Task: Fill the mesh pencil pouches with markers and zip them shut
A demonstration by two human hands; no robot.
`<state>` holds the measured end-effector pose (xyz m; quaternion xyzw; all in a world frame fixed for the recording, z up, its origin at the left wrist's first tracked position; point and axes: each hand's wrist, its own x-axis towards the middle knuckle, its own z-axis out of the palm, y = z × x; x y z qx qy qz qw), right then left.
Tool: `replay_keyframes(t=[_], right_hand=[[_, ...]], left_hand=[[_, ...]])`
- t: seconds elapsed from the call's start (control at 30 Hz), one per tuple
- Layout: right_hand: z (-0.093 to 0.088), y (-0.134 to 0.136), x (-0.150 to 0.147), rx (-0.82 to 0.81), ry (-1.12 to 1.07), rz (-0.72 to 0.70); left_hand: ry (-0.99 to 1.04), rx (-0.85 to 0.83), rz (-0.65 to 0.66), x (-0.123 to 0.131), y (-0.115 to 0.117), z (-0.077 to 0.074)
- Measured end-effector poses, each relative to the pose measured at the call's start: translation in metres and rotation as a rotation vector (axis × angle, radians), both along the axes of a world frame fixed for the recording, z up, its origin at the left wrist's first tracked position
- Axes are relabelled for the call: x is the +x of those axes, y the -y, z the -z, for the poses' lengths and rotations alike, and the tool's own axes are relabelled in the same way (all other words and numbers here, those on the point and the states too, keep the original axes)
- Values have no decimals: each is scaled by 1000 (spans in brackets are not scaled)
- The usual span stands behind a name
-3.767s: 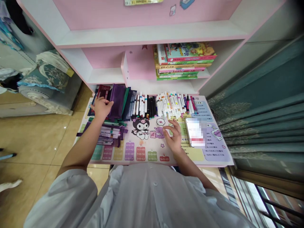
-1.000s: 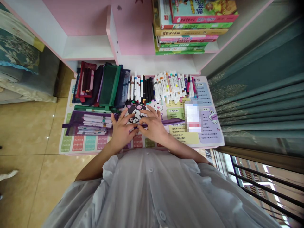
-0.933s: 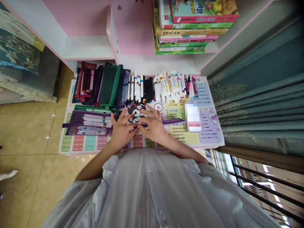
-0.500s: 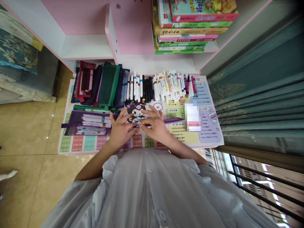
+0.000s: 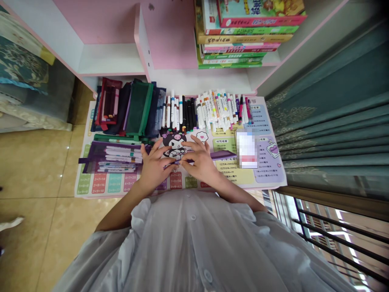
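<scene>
A purple pouch extends rightward from beneath my right hand, whose thumb and index finger pinch its purple edge. My left hand grips the other end of that edge between thumb and fingers, its remaining fingers spread. The two thumbs almost meet over the desk mat. Left of my left hand lies a purple mesh pouch with several white markers in or on it. Rows of white and black markers stretch along the back of the desk.
Green mesh pouch and red pouch lie at the back left. A phone-like object, blurred out, rests at the right on the printed mat. Stacked books stand on the shelf behind. A curtain hangs at the right.
</scene>
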<state>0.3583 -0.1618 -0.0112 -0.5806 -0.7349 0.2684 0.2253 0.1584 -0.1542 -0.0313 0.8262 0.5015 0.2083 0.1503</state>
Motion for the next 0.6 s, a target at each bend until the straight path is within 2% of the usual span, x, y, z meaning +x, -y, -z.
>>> replay_keyframes(t=[0.2, 0.6], right_hand=[[-3, 1, 0, -21, -12, -4], [1, 2, 7, -3, -22, 18]], left_hand=[[8, 35, 13, -1, 0, 3], [-18, 30, 7, -4, -1, 1]])
